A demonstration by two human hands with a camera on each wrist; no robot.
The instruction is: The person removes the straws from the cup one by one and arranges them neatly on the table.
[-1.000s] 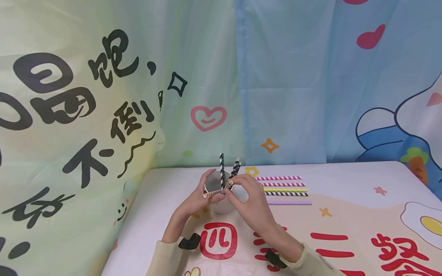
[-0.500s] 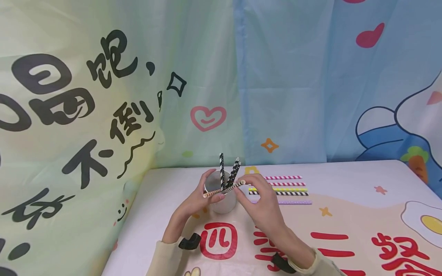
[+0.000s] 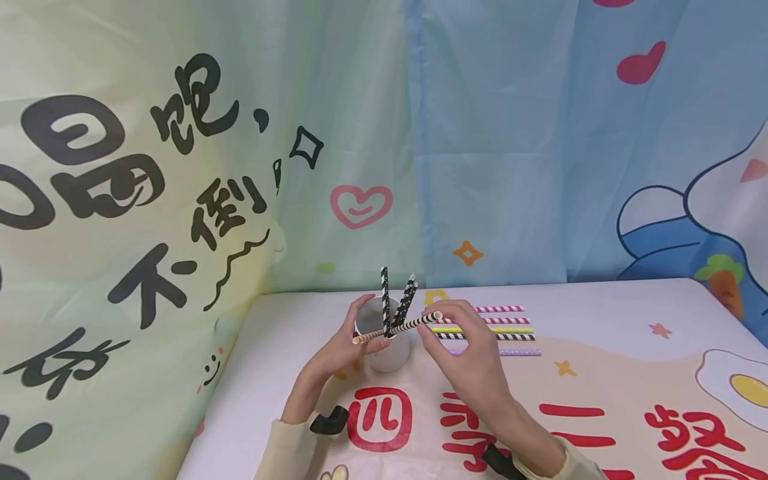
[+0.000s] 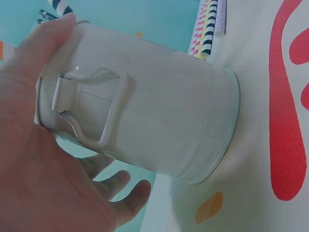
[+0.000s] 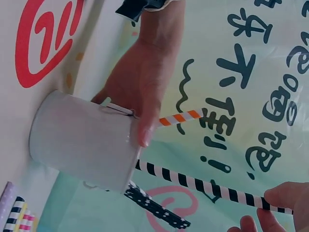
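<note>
The left hand (image 3: 345, 343) grips the cup (image 5: 84, 140) near its rim; the right hand (image 3: 474, 353), apart from it, pinches a straw (image 5: 200, 184) that slants between them from the cup's mouth.

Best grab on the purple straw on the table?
Probably a pinch near its right end, from above and the near side. The purple straw is thin and lies flat, the other table straws are on its far side, and the right hand hides its left end.
</note>
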